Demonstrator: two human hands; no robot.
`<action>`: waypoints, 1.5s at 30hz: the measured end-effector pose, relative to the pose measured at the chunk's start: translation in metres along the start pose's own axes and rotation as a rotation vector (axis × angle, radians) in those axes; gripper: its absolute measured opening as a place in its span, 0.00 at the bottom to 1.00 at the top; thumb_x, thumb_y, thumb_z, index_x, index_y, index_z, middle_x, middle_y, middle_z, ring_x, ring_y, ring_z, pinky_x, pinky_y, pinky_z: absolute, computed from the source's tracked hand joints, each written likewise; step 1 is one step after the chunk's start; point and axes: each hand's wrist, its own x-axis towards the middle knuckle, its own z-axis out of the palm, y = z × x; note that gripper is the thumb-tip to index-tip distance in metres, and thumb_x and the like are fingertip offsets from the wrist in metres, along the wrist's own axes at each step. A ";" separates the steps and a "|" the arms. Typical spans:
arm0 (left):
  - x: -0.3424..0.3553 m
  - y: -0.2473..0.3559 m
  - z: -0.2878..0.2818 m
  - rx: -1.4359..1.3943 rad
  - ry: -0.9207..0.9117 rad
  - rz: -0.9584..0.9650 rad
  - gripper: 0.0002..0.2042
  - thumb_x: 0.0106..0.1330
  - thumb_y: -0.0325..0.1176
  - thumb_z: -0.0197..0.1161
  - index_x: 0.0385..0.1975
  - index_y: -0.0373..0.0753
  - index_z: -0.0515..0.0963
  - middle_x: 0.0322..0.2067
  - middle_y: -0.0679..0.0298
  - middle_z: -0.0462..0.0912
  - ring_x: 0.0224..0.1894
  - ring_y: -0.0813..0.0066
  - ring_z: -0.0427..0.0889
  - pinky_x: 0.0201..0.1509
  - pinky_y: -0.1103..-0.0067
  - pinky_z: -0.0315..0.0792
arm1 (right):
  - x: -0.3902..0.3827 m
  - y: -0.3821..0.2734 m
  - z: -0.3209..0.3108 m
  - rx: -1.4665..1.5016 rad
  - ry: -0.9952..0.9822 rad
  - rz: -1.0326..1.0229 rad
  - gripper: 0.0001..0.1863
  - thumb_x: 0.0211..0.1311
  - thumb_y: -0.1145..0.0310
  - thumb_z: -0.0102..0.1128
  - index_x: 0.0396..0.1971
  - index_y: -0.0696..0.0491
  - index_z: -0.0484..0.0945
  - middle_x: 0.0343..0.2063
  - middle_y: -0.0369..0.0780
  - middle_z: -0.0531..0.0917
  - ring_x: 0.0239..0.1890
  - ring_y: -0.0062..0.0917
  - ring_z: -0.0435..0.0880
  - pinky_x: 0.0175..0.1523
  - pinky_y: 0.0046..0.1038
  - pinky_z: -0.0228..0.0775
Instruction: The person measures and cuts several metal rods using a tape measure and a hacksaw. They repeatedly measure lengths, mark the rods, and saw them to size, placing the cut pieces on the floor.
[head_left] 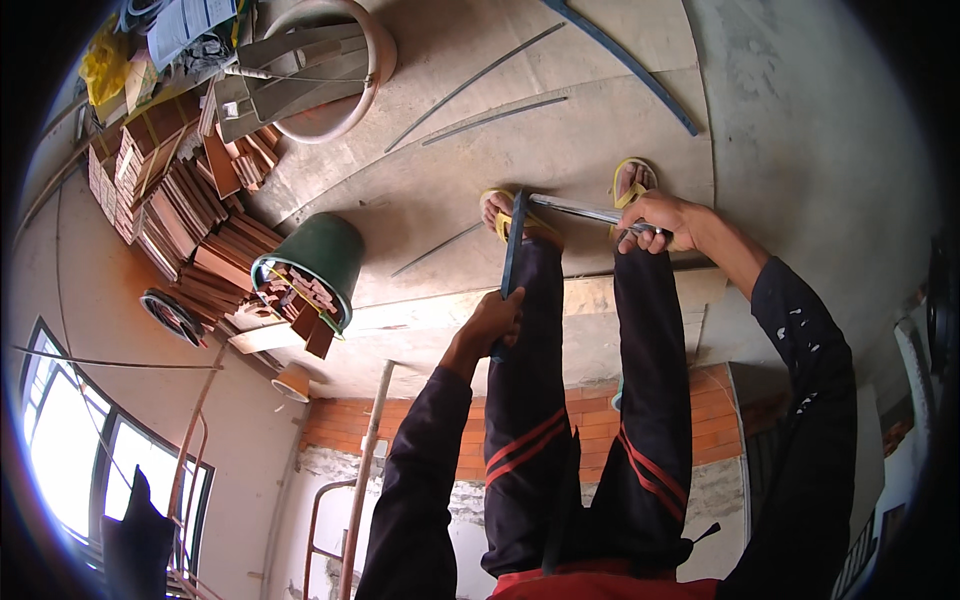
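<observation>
My left hand (pixel 494 320) is closed round the lower part of a dark blue-grey metal bar (pixel 515 240), which stands up in front of my left foot. My right hand (pixel 660 222) grips a silvery long-handled tool (pixel 575 207) near its right end. The tool's far end meets the upper end of the bar, and its exact kind is hard to make out there. Both feet, in yellow sandals (pixel 632 172), are just beyond the hands.
Thin metal strips (pixel 475 88) and a longer dark bar (pixel 635 68) lie on the floor boards ahead. To the left are a green bucket (pixel 335 255) of reddish pieces, stacked reddish-brown strips (pixel 185 220), and a round tub (pixel 380 75) holding grey boards.
</observation>
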 end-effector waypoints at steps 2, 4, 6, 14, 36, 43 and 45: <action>0.000 0.001 0.000 -0.021 -0.004 -0.008 0.13 0.69 0.42 0.52 0.27 0.42 0.63 0.17 0.72 0.60 0.13 0.86 0.59 0.13 0.84 0.58 | 0.000 -0.001 -0.004 0.002 -0.010 0.001 0.10 0.56 0.73 0.52 0.33 0.58 0.61 0.31 0.54 0.78 0.13 0.10 0.62 0.11 0.12 0.52; 0.000 0.002 0.001 -0.074 -0.011 0.009 0.14 0.69 0.43 0.53 0.26 0.42 0.63 0.17 0.72 0.61 0.13 0.85 0.59 0.13 0.83 0.58 | 0.001 0.001 -0.005 -0.013 0.006 0.006 0.10 0.57 0.72 0.53 0.33 0.58 0.62 0.30 0.53 0.79 0.13 0.10 0.62 0.11 0.12 0.51; -0.001 0.001 0.003 -0.058 0.011 0.023 0.14 0.69 0.42 0.53 0.26 0.41 0.63 0.17 0.72 0.61 0.13 0.85 0.59 0.13 0.83 0.59 | -0.001 0.004 -0.003 -0.056 0.015 -0.018 0.09 0.57 0.72 0.53 0.32 0.57 0.63 0.29 0.52 0.79 0.13 0.10 0.62 0.11 0.12 0.51; 0.001 -0.007 0.021 -0.107 0.045 0.046 0.14 0.69 0.42 0.53 0.27 0.41 0.62 0.17 0.72 0.61 0.13 0.85 0.60 0.13 0.84 0.59 | -0.008 0.003 0.004 -0.018 0.040 -0.035 0.08 0.59 0.72 0.52 0.32 0.57 0.63 0.28 0.52 0.80 0.14 0.11 0.64 0.11 0.12 0.52; 0.006 -0.001 0.025 -0.076 0.045 0.054 0.15 0.69 0.42 0.52 0.25 0.39 0.62 0.17 0.70 0.62 0.14 0.84 0.61 0.13 0.81 0.61 | -0.011 0.014 0.014 -0.054 0.120 -0.108 0.07 0.58 0.71 0.52 0.30 0.59 0.67 0.25 0.49 0.79 0.13 0.11 0.63 0.12 0.14 0.51; 0.000 0.000 0.010 -0.189 -0.052 0.057 0.12 0.69 0.40 0.52 0.28 0.41 0.64 0.16 0.74 0.59 0.13 0.87 0.59 0.13 0.84 0.57 | -0.014 0.010 0.002 -0.264 0.062 -0.088 0.18 0.59 0.71 0.52 0.47 0.62 0.67 0.25 0.46 0.80 0.11 0.12 0.64 0.11 0.15 0.51; -0.003 -0.005 -0.005 -0.209 -0.048 0.082 0.10 0.69 0.39 0.52 0.29 0.42 0.65 0.16 0.75 0.59 0.13 0.88 0.58 0.13 0.86 0.55 | -0.020 0.016 -0.011 -0.300 0.060 -0.114 0.21 0.59 0.71 0.52 0.51 0.61 0.65 0.25 0.45 0.80 0.11 0.11 0.65 0.11 0.15 0.52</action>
